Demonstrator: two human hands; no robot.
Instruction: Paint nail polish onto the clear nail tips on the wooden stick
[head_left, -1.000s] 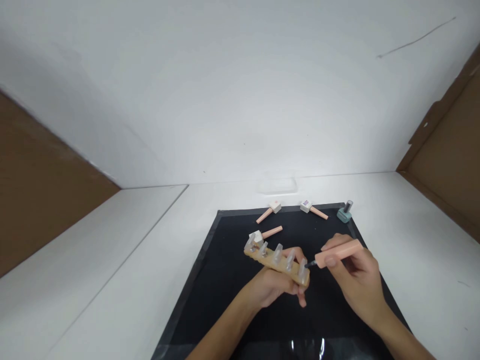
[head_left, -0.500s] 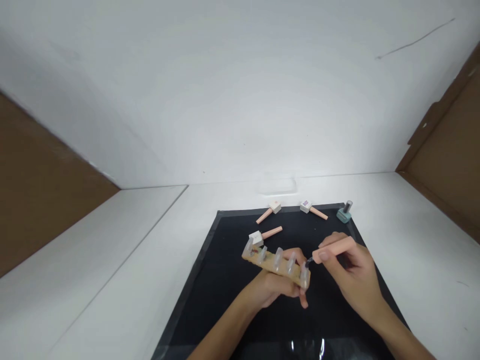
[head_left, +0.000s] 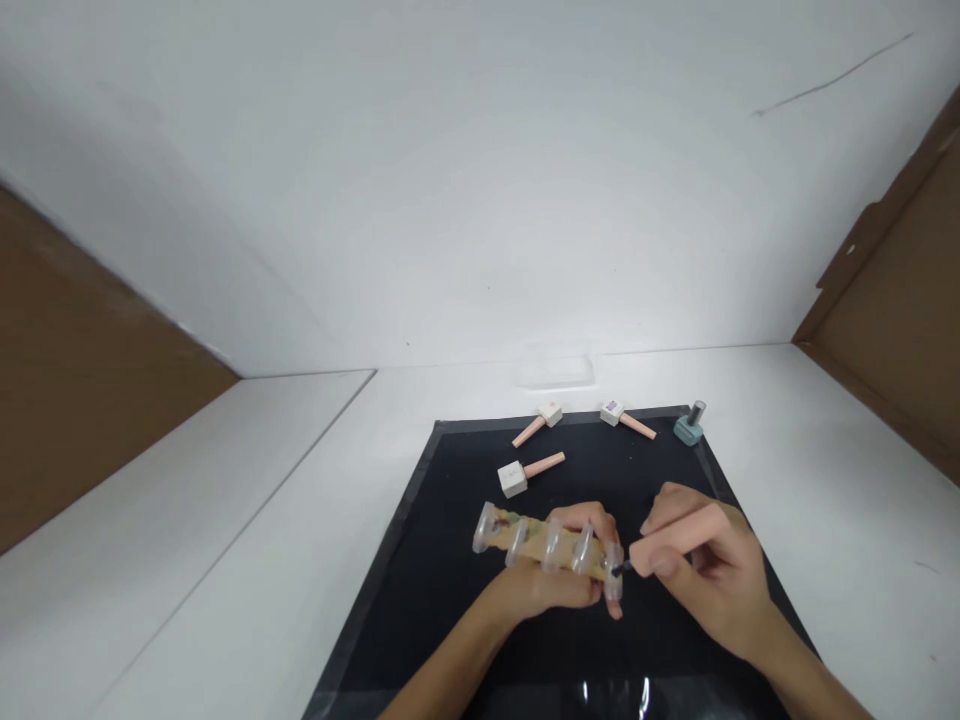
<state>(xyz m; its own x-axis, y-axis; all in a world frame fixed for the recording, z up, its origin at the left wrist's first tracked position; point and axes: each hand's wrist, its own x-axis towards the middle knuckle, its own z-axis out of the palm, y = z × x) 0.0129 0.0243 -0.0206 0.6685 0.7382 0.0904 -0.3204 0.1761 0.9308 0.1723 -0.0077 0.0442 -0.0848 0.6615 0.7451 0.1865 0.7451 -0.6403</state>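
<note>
My left hand (head_left: 551, 590) is closed around a tan strip (head_left: 531, 545) that carries several clear nail tips (head_left: 553, 545) in a row. It holds the strip tilted above the black mat. In my right hand (head_left: 712, 575) is a nail polish brush (head_left: 679, 538) with a peach handle, gripped between thumb and fingers. The brush's dark bristles meet the rightmost nail tip (head_left: 613, 575). Part of the left fingers is hidden behind the strip.
A black mat (head_left: 435, 600) lies on the white table (head_left: 247, 520). Three white bottles with peach caps, one a nail polish bottle (head_left: 513, 479), lie beyond my hands. A teal polish bottle (head_left: 688, 431) stands at the far right corner. Behind is a clear tray (head_left: 555, 374).
The strip has tilted so that more of its top face shows, and its left end has dropped. My right hand and the brush have come slightly lower along the rightmost nail tip.
</note>
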